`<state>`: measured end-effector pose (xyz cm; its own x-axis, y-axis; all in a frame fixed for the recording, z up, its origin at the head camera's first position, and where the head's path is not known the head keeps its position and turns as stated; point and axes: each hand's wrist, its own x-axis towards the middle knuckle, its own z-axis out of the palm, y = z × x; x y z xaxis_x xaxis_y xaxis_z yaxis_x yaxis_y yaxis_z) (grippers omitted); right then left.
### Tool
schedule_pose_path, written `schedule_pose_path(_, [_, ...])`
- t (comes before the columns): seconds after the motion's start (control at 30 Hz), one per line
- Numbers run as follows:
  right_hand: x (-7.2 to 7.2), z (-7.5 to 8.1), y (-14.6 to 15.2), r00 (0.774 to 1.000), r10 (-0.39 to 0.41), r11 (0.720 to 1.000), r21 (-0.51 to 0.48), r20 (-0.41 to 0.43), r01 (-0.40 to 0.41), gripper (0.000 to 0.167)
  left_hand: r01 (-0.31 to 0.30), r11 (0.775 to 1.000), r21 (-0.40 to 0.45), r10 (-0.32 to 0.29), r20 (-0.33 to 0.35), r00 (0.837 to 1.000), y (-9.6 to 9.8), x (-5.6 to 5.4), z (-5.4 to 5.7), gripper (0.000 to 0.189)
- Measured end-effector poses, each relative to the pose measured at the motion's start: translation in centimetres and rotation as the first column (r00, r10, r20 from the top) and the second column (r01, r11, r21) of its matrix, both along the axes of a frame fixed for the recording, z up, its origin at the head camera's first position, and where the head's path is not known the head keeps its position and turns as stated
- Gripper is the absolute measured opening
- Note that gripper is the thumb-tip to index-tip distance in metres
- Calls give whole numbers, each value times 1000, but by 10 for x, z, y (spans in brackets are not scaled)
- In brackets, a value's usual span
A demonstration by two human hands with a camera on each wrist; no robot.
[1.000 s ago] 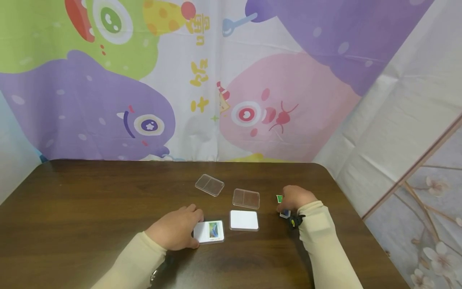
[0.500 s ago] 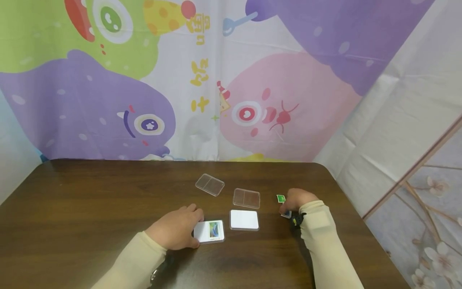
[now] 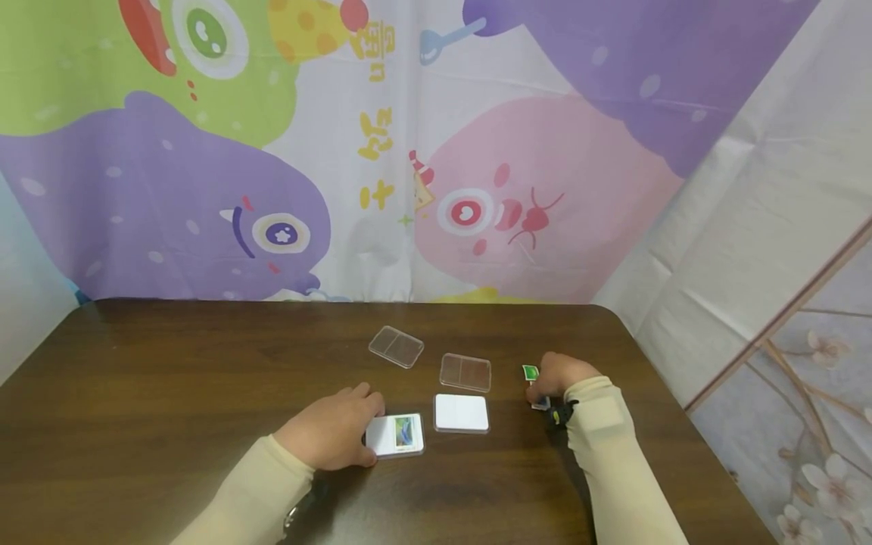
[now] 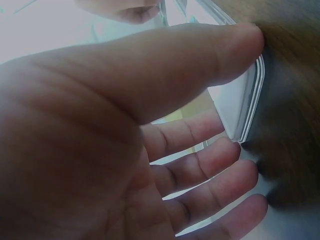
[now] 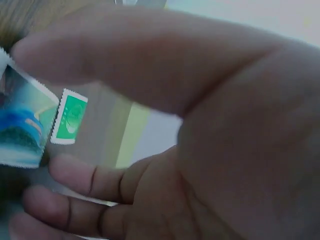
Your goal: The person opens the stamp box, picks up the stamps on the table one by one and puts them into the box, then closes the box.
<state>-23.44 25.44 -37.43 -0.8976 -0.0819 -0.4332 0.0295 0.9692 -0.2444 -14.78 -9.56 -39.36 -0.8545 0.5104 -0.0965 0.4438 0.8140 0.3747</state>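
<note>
My left hand grips the left end of a clear plastic stamp case between thumb and fingers. Inside it is a white backing with a colourful postage stamp on the right half. At the right of the table, my right hand holds a blue-green postage stamp low at the tabletop. Its thumb meets one corner in the right wrist view, and the fingers lie close to the opposite edge. Just beyond lies a small green stamp, untouched.
A second case with a white insert lies between the hands. Two clear lids, one nearer and one farther left, rest behind it on the brown table. A printed cloth hangs at the table's back edge.
The right hand has shifted slightly right, uncovering more of the green stamp; the stamp at its fingers moved slightly with it. My left hand and the cases stay put.
</note>
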Motion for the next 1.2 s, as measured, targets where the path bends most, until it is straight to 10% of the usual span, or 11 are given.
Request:
schedule_pose_path(0.93, [1, 0, -7, 999, 19, 998, -64, -44, -22, 8, 3, 1000, -10, -3, -1, 1000, 0, 0, 0, 51])
schedule_pose_path(1.2, [1, 4, -13, 995, 10, 971, -238, -96, -33, 11, 7, 1000, -5, -7, -6, 1000, 0, 0, 1, 50])
